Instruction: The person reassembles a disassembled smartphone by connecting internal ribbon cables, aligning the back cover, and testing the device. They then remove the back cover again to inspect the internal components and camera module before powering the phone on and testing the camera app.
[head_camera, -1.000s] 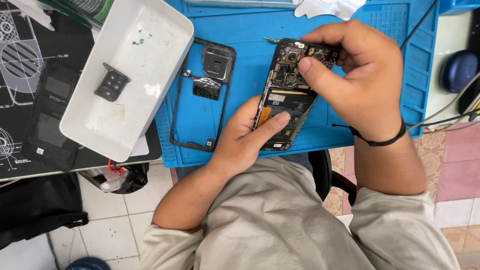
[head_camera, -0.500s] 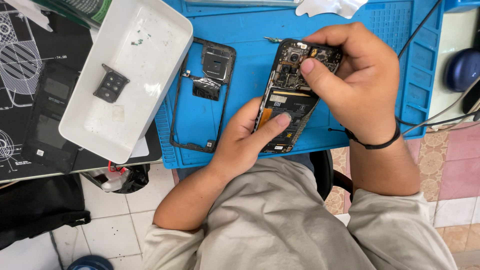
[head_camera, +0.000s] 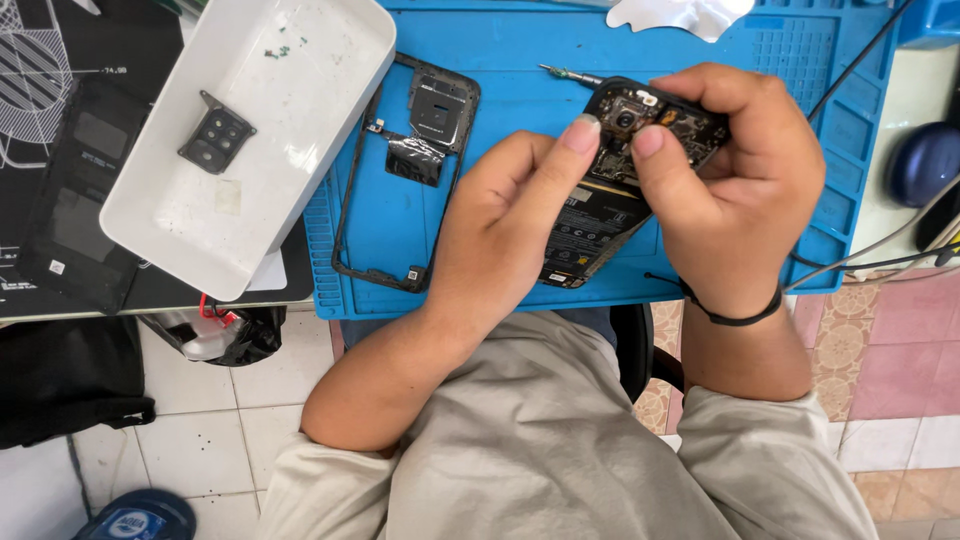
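Head view, looking straight down: both hands are on an opened phone (head_camera: 610, 190), its back off and its black insides and battery showing, held just above the blue mat (head_camera: 500, 60) that covers the worktop. The left hand (head_camera: 505, 225) has its grip closed around the lower half of the phone, thumb stretched up to the camera end. The right hand (head_camera: 735, 190) wraps the top end, its grip clamped there too, thumb tip pressing beside the left thumb near the round lens. A black band (head_camera: 735, 315) circles the right wrist.

Just left of the hands, flat on the mat, lies a black phone frame (head_camera: 400, 180) with a loose inner cover. Further left, a white tray (head_camera: 160, 215) overlaps the mat's edge and holds a small black camera bezel (head_camera: 214, 133). A thin screwdriver (head_camera: 570, 74) rests on the mat just beyond the phone's top. At far right, a dark blue mouse (head_camera: 925, 160) sits with cables nearby.
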